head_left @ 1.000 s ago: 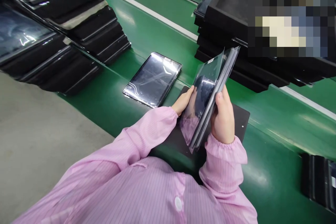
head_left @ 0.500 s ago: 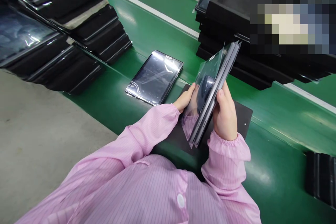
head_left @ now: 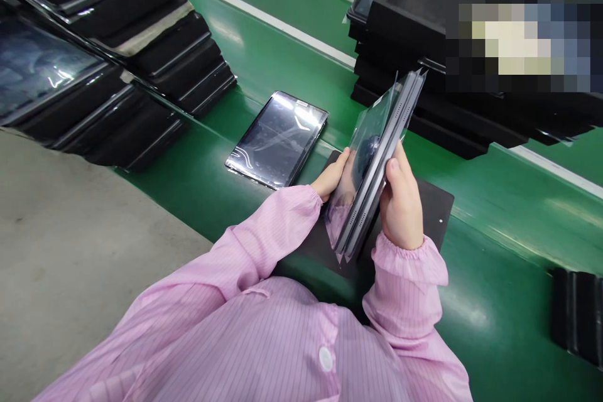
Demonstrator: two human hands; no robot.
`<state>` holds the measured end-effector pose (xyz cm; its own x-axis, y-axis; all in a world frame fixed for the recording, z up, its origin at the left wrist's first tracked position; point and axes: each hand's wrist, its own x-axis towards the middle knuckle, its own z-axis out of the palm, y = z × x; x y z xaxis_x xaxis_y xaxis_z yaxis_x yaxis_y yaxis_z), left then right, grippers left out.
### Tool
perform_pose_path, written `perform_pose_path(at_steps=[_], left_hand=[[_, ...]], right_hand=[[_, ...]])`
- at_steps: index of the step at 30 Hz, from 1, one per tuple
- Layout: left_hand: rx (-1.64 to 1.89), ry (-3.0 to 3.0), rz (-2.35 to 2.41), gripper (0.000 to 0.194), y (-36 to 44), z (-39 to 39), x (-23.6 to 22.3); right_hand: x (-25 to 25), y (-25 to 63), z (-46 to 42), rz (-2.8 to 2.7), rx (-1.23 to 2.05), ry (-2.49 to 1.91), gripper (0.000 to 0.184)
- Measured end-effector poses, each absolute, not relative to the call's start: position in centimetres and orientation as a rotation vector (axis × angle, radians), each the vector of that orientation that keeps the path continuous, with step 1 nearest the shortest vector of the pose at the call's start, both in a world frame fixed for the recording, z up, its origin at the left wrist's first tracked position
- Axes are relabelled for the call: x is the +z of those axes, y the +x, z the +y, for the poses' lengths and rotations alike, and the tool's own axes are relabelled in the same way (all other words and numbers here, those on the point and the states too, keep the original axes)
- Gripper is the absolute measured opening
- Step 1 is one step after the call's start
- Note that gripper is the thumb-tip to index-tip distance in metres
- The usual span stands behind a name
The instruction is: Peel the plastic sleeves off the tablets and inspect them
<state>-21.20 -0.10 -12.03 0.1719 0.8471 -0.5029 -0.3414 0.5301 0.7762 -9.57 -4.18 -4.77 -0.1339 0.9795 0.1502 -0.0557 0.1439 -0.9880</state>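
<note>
Two tablets (head_left: 377, 169) are gripped together, tilted on edge, by the right hand (head_left: 402, 198), while a clear film (head_left: 382, 102) on their left face is met by the left hand (head_left: 331, 179), whether pinched cannot be told. Beneath, a dark mat (head_left: 432, 201) is spread on the green bench (head_left: 475, 301), and another tablet (head_left: 277, 138) is laid flat nearby, screen up. Black trays are seen stacked at left (head_left: 155, 63) and beyond at right (head_left: 405, 31).

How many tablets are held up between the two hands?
2, tilted side by side: one tablet nearer the left hand, the other tablet nearer the right hand. Only two edges show; more could be hidden.
</note>
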Motion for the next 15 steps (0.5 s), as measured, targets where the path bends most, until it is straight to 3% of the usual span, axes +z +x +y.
perform_pose_path(at_steps=[15], left_hand=[[0.896,0.545,1.203,0.053,-21.1,-0.2,-10.9]], right_hand=[[-5.3,-9.4,-3.9,-1.336,1.180,-0.954,0.047]])
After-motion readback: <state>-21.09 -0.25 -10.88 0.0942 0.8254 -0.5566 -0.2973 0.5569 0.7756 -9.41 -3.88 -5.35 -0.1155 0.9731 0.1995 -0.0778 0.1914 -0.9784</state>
